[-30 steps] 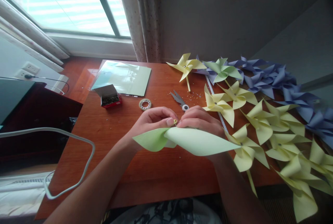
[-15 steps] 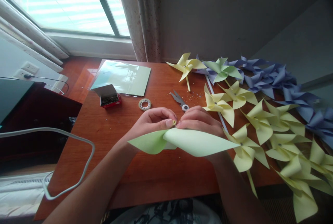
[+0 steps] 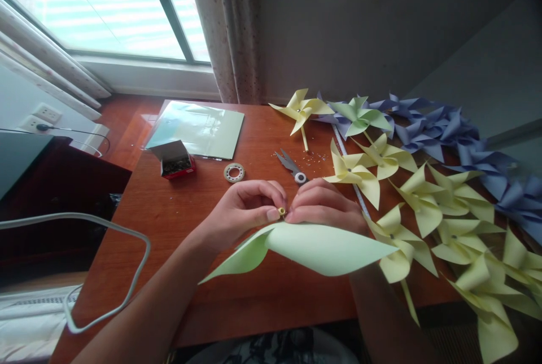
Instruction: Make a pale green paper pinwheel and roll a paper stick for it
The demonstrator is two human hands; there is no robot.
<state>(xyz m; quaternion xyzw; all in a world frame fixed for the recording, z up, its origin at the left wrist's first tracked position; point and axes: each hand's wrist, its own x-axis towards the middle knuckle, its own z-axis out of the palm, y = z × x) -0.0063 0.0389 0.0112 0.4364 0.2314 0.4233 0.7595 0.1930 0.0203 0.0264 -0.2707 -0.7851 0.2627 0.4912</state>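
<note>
Now I see the green pinwheel [image 3: 313, 248] tilted lower at its left tip; left hand [image 3: 243, 211] and right hand [image 3: 324, 206] both pinch its small yellow hub [image 3: 282, 211] above the bench [image 3: 190, 206].

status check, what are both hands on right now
Left hand and right hand pinch small yellow piece at green pinwheel centre. Scissors lie just beyond, apart.

Daylight pours in from the window [image 3: 97, 8] at upper left, overexposed; the plastic sleeve [image 3: 197, 130] glares, edges bend outward, right corners darken.
</note>
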